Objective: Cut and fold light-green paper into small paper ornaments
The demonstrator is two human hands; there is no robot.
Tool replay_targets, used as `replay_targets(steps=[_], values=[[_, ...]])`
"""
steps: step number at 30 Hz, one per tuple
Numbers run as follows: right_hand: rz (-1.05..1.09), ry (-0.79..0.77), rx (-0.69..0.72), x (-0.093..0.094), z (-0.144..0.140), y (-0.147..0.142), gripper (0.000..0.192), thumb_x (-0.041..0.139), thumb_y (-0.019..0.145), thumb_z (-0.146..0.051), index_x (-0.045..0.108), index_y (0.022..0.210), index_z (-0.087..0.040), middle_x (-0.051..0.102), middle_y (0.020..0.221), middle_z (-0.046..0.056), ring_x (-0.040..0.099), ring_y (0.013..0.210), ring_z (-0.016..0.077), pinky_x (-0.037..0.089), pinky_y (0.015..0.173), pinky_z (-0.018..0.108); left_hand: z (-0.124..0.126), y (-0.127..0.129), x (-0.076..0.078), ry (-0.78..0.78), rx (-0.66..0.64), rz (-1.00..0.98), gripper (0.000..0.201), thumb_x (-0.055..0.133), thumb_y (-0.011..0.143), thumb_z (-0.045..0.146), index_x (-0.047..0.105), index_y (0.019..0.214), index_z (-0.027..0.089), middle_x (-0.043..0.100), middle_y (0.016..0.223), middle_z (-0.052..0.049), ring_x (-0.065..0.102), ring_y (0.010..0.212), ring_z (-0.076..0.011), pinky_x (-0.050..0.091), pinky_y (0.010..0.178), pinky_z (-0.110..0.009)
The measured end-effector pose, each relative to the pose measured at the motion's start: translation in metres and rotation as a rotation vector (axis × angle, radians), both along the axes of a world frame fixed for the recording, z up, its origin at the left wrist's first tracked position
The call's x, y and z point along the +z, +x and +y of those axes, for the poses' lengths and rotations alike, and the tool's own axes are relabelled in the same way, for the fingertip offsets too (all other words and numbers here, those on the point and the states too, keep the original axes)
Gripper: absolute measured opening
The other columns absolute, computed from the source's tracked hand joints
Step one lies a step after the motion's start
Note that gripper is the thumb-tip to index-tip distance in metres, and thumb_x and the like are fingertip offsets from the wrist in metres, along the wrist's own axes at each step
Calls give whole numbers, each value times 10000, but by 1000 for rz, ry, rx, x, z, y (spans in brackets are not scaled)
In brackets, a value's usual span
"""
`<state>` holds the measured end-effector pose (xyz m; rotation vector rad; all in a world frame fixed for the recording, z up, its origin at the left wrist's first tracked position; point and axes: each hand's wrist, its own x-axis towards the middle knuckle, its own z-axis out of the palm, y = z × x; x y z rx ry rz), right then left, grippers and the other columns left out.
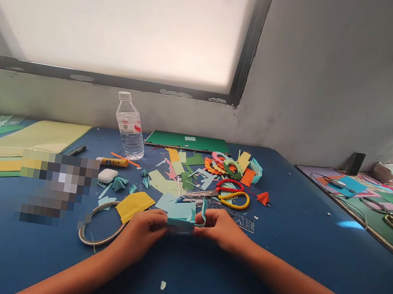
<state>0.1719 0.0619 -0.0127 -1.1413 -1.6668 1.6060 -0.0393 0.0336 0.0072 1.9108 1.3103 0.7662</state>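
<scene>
Head view: both hands worked over the blue table [272, 278].
Left hand [144, 230]: closed, pinching the light-blue folded paper [182, 220].
Right hand [219, 227]: closed on the paper's other end.
Paper position: between the hands, touching both.
Risk: uneven pull could likely tear or crease it.
Risk: scissors [228, 196] just beyond the right hand could snag.

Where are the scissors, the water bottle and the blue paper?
scissors [228, 195], head view, on the red and yellow handles.
water bottle [130, 129], head view, on its label.
blue paper [181, 215], head view, on the folded middle between both hands.
</scene>
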Motion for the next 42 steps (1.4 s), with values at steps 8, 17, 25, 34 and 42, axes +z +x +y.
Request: replay_targets(steps=[8, 17, 25, 34, 42], values=[[29, 20, -108, 6, -2, 0, 432, 740, 589, -539, 639, 722, -141, 550, 612, -27, 458, 573, 111, 349, 559, 235, 0, -2, -2, -60, 53, -6, 243, 559, 786, 349, 685, 712, 155, 587, 577, 8, 514, 513, -140, 418, 500, -225], [-91, 79, -89, -1, 4, 2, 363, 766, 586, -480, 672, 680, -142, 545, 540, -23, 457, 493, 115, 346, 509, 242, 3, -7, -6, 59, -13, 28, 214, 530, 789, 247, 728, 721, 201, 696, 764, -41, 596, 701, -184, 415, 659, -255], [-49, 52, -87, 7, -4, 1, 371, 743, 630, -488, 660, 737, -142, 548, 626, -28, 419, 495, 81, 328, 471, 214, -2, -1, 2, -89, 28, -25, 267, 551, 803, 336, 621, 612, 163, 558, 536, 22, 512, 517, -134, 378, 480, -215], [-55, 86, -109, 10, -15, -7, 466, 568, 768, -599, 618, 786, -136, 536, 679, -14, 373, 444, 51, 343, 409, 194, -16, 8, 7, 28, 210, -173, 176, 578, 753, 316, 544, 887, 206, 621, 906, -29, 587, 709, -147, 479, 599, -238], [-390, 528, -15, 17, 4, 17, 210, 527, 893, -343, 654, 865, -178, 652, 917, 47, 601, 892, 188, 476, 837, 311, -15, 7, 11, -67, 220, -238, 225, 631, 728, 358, 721, 825, 176, 660, 633, -11, 561, 499, -123, 466, 479, -213]])
